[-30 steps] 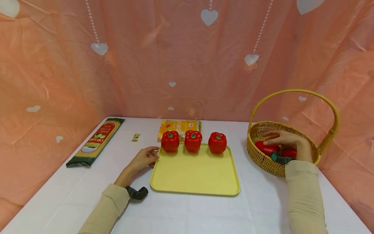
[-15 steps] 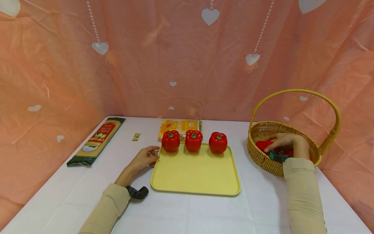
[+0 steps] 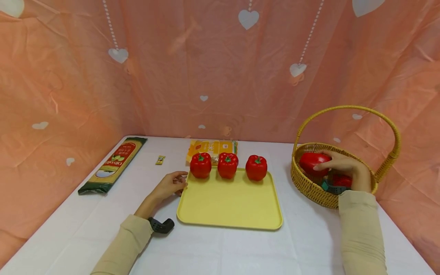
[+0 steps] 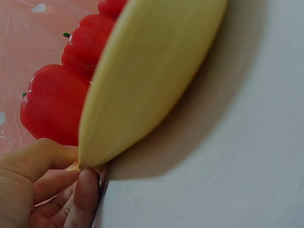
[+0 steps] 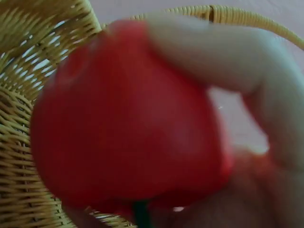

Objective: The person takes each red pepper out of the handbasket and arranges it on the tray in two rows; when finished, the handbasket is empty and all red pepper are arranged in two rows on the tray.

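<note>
My right hand (image 3: 342, 165) grips a red bell pepper (image 3: 310, 163) inside the wicker basket (image 3: 307, 188). The right wrist view shows the thumb curled over this pepper (image 5: 128, 118), green stem pointing down; some fingers are hidden behind it. Another red pepper (image 3: 342, 181) lies lower in the basket, partly covered by the wrist strap. At the left edge of the yellow tray (image 3: 230, 204), my left hand (image 3: 168, 186) pinches the rim between thumb and fingers. Three red bell peppers, left (image 3: 201, 165), middle (image 3: 227, 165) and right (image 3: 256, 168), stand in a row along the tray's far side.
Behind the peppers lies an orange-yellow food packet (image 3: 220, 147). A long green and red packet (image 3: 115, 164) sits far left, with a tiny yellow sachet (image 3: 160, 160) beside it. The basket's tall handle (image 3: 347, 107) arches above my right hand.
My right hand shifted about in the basket and now has a pepper raised in its grip, where before it was reaching among the peppers. The left hand and tray stayed put.
</note>
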`<state>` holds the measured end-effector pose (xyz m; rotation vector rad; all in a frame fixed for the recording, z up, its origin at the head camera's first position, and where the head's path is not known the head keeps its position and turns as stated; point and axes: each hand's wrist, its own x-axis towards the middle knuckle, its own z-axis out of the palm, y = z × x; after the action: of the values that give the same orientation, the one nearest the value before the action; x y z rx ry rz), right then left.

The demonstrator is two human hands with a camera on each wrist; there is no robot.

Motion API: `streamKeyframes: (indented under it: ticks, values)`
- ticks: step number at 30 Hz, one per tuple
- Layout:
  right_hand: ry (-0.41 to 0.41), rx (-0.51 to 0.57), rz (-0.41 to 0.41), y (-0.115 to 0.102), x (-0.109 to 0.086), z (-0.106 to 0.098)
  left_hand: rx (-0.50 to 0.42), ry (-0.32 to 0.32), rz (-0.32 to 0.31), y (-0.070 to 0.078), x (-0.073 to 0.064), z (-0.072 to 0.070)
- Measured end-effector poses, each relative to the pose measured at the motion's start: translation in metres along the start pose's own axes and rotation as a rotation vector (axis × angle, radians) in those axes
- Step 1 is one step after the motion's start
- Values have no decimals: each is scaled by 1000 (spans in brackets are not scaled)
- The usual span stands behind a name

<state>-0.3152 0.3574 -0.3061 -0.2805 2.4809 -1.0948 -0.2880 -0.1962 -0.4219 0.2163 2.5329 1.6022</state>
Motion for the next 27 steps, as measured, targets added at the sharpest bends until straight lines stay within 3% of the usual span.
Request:
streamKeyframes:
  ticks: [2, 9, 18, 27]
  values:
    - [42, 4, -34, 0, -4, 0, 2, -1, -3, 1, -1, 0]
    - [214, -149, -170, -11, -16, 4, 0, -3, -15, 1, -1, 1]
    - [251, -42, -355, -47, -22, 27, 4, -10, 4, 3, -3, -1]
    - [275, 43, -551, -82, -3, 63, 0, -14, -1, 2, -2, -1]
